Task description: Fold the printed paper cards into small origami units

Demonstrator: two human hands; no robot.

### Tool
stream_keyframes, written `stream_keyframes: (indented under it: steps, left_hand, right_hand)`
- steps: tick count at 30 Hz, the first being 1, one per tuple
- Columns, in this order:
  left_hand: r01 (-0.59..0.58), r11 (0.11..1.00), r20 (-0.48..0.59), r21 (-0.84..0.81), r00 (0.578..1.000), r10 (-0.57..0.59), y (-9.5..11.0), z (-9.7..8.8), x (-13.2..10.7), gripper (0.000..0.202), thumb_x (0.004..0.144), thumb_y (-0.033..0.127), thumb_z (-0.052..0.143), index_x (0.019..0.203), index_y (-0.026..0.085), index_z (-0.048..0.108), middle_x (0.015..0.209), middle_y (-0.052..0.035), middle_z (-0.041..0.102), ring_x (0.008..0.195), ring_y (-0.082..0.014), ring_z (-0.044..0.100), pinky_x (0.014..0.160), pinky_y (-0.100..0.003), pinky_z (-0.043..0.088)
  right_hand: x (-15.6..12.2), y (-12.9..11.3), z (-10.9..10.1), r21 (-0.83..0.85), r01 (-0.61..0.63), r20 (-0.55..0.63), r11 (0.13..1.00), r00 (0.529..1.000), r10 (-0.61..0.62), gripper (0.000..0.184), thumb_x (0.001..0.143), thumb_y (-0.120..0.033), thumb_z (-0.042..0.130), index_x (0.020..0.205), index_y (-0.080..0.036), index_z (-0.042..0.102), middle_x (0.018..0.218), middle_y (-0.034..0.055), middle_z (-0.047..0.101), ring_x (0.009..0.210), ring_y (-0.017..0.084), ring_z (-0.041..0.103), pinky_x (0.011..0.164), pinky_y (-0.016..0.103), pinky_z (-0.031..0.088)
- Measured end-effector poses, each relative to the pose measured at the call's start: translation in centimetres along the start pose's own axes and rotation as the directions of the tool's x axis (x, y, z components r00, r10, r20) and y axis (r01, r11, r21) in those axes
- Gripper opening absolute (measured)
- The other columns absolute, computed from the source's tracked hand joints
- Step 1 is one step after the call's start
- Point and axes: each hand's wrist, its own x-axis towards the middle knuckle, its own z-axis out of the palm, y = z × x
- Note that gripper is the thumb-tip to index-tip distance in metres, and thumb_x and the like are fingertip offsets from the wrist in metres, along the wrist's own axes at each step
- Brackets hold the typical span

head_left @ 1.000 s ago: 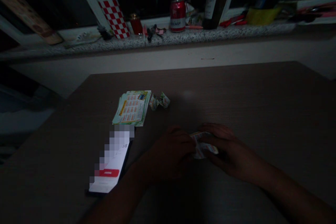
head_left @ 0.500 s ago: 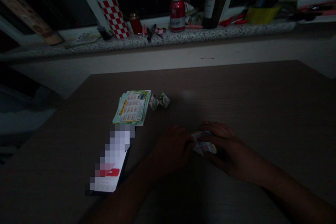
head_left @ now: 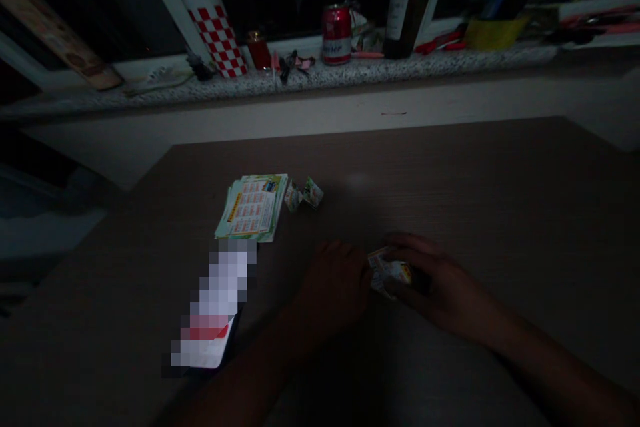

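Between my hands, low over the table, is a small folded piece of printed paper [head_left: 385, 271] in white, orange and yellow. My right hand [head_left: 430, 280] pinches its right side between thumb and fingers. On its left edge rest the curled fingers of my left hand [head_left: 337, 280], mostly dark, with the fingertips hidden. Farther off on the table lies a stack of printed paper cards [head_left: 253, 208] with green edges. Touching or close to the stack's right side are two small folded paper pieces [head_left: 303, 194].
A phone [head_left: 215, 303] with a lit, blurred screen lies left of my left forearm. Behind the table [head_left: 475, 180], the stone sill [head_left: 360, 71] holds a checkered bottle [head_left: 220, 40], a red can [head_left: 337, 35], a dark bottle [head_left: 400, 17] and a yellow container [head_left: 495, 32].
The fingers of my right hand have shifted slightly on the folded paper, whose right part now looks more angular and shows yellow. My left hand has hardly moved.
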Motion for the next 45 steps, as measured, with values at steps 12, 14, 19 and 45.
stream_keyframes:
  steps: [12,14,19,45]
  left_hand:
    - [0.008,1.000,0.000,0.007,1.000,-0.008,-0.1,0.2,0.4,0.017,0.090,0.023,0.047,0.087,0.014,0.060,0.088,-0.0090,0.065,0.084,-0.0238,0.058,0.078,-0.039,0.045]
    - [0.015,1.000,0.001,0.013,1.000,-0.015,0.0,0.2,0.5,0.018,0.090,0.024,0.046,0.088,0.013,0.060,0.088,-0.0098,0.065,0.083,-0.0245,0.059,0.077,-0.040,0.045]
    - [0.030,0.999,0.006,0.019,1.000,-0.030,0.2,0.2,0.6,0.022,0.091,0.024,0.042,0.087,0.013,0.061,0.088,-0.0116,0.066,0.083,-0.0254,0.060,0.078,-0.041,0.045]
    - [0.044,0.999,0.047,0.016,0.998,-0.045,0.2,0.0,1.1,0.022,0.088,0.019,0.043,0.090,0.012,0.064,0.087,-0.0107,0.068,0.081,-0.0252,0.062,0.074,-0.039,0.047]
  right_hand:
    - [-0.2,-1.3,0.7,0.171,-0.037,-0.184,0.985,0.980,0.069,0.034,0.084,-0.014,0.059,0.114,-0.028,0.059,0.121,0.0066,0.057,0.099,0.020,0.064,0.073,0.030,0.056]
    - [-0.3,-1.4,0.8,0.167,-0.039,-0.175,0.985,0.982,0.069,0.035,0.083,-0.012,0.058,0.115,-0.028,0.059,0.122,0.0068,0.057,0.101,0.020,0.063,0.072,0.029,0.056]
    - [-0.3,-1.2,0.8,0.147,-0.047,-0.161,0.988,0.984,0.070,0.036,0.083,-0.012,0.058,0.116,-0.026,0.059,0.125,0.0078,0.056,0.107,0.021,0.060,0.080,0.031,0.055]
    - [-0.1,-1.7,1.1,0.153,0.027,-0.152,0.988,0.988,-0.003,0.046,0.084,-0.011,0.057,0.128,-0.025,0.049,0.124,0.0089,0.055,0.112,0.021,0.057,0.087,0.032,0.054]
